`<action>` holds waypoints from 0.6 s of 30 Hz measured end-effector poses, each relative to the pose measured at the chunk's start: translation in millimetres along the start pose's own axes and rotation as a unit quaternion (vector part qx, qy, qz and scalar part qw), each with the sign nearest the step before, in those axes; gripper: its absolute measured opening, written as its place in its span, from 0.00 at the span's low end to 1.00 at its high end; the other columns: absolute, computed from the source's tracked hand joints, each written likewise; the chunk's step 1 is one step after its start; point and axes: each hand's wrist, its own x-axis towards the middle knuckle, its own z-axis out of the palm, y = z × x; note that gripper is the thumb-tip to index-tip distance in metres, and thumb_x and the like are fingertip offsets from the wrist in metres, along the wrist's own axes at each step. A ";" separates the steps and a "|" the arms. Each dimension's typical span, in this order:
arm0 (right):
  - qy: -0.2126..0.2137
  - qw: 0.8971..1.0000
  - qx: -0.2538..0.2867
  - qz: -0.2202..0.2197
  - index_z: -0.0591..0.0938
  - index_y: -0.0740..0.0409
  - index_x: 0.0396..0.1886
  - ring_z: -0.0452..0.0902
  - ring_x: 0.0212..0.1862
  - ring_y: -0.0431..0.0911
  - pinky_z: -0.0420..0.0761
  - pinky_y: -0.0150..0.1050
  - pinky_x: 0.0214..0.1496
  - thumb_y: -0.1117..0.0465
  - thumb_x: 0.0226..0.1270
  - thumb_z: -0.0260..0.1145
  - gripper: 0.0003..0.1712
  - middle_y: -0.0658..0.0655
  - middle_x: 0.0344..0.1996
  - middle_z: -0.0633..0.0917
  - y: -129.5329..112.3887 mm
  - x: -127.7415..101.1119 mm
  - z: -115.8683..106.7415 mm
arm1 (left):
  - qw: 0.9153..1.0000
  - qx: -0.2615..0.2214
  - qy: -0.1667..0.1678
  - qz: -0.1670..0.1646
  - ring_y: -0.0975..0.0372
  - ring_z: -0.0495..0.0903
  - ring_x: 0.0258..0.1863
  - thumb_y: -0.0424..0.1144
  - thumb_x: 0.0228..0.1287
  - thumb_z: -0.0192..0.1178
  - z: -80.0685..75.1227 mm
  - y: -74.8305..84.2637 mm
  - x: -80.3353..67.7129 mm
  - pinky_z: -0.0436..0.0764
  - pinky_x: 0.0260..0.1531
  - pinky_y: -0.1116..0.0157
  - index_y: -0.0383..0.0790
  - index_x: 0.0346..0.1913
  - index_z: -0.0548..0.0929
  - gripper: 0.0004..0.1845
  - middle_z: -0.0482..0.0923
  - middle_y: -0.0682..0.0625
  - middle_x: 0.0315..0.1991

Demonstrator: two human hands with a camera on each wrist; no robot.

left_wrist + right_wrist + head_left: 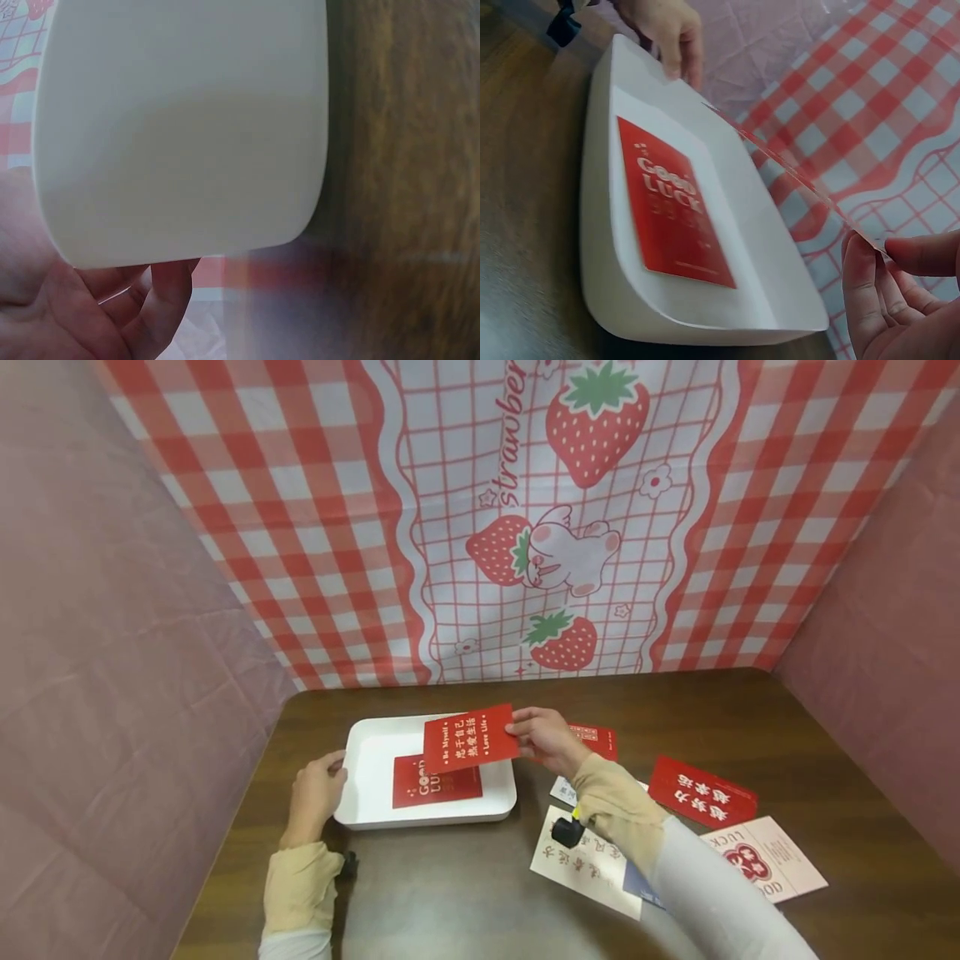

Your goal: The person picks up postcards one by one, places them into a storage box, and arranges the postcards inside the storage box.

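Observation:
My right hand (547, 739) pinches the edge of a red printed card (471, 739) between thumb and fingers. The card is held over the right part of a white tray (367, 814), its lettering showing in the head view. In the right wrist view it appears nearly edge-on. Inside the tray lies a second red card (671, 206) marked "GOOD LUCK", partly covered by the held one in the head view. My left hand (318, 789) grips the tray's left rim, its fingers (169, 300) curled at the edge in the left wrist view.
To the right, several cards lie spread on the brown table (420, 893): a red one (701, 792), a cream one (573, 868) and a pale "GOOD LUCK" one (787, 860). My right forearm overlaps some. A checked strawberry cloth (322, 527) hangs behind the table.

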 end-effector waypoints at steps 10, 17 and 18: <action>0.012 0.999 -0.028 0.022 0.71 0.71 0.54 0.76 0.26 0.39 0.78 0.30 0.25 0.73 0.65 0.57 0.18 0.55 0.31 0.80 19.1 5.2 20.4 | 1.000 -0.003 0.001 0.004 0.41 0.80 0.52 0.34 0.67 0.52 0.3 -0.3 -1.4 0.74 0.53 0.45 0.31 0.61 0.77 0.21 0.82 0.35 0.51; 0.020 0.999 -0.034 0.018 0.72 0.72 0.52 0.77 0.23 0.39 0.78 0.29 0.22 0.74 0.64 0.58 0.16 0.55 0.27 0.81 26.4 6.3 26.5 | 1.000 -0.001 0.002 0.003 0.41 0.80 0.52 0.34 0.67 0.52 0.5 -0.2 -0.9 0.74 0.53 0.45 0.32 0.61 0.77 0.21 0.82 0.35 0.51; 0.022 0.999 -0.036 0.020 0.72 0.72 0.51 0.77 0.23 0.39 0.78 0.29 0.23 0.74 0.64 0.58 0.16 0.55 0.27 0.81 27.3 6.3 26.8 | 1.000 0.000 0.003 0.004 0.41 0.80 0.52 0.34 0.66 0.52 0.6 -0.5 -0.6 0.74 0.53 0.44 0.32 0.61 0.77 0.21 0.83 0.36 0.51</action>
